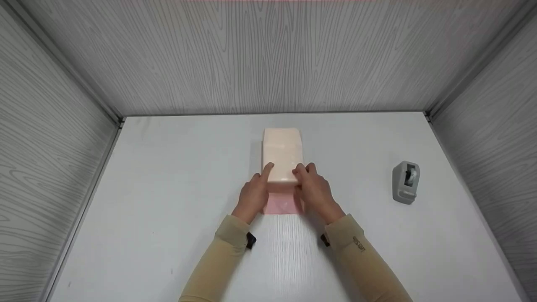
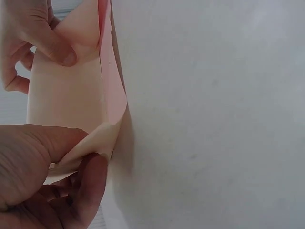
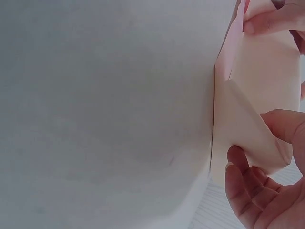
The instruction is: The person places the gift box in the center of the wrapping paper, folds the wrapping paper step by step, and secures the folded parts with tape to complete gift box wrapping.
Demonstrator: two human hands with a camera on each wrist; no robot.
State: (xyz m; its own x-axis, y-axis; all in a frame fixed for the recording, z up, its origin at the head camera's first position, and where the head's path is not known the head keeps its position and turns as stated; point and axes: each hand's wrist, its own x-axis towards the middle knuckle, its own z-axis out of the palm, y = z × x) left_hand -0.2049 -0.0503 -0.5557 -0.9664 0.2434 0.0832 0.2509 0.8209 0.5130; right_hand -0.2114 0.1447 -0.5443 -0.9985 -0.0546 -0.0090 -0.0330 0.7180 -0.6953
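A box covered in pale peach wrapping paper (image 1: 282, 151) lies on the white table, its near end toward me. From that end a pink paper flap (image 1: 283, 204) spreads out along the tabletop. My left hand (image 1: 254, 193) is at the near left corner, where thumb and fingers pinch a folded side of the paper (image 2: 97, 143) in the left wrist view. At the right corner, my right hand (image 1: 315, 191) pinches the other folded side (image 3: 250, 126) between thumb and fingers, seen in the right wrist view. The box inside is hidden by the paper.
A grey tape dispenser (image 1: 405, 182) with a roll in it stands on the right side of the table (image 1: 176, 176). Grey wood-grain panels (image 1: 268, 58) rise behind the table and along both sides.
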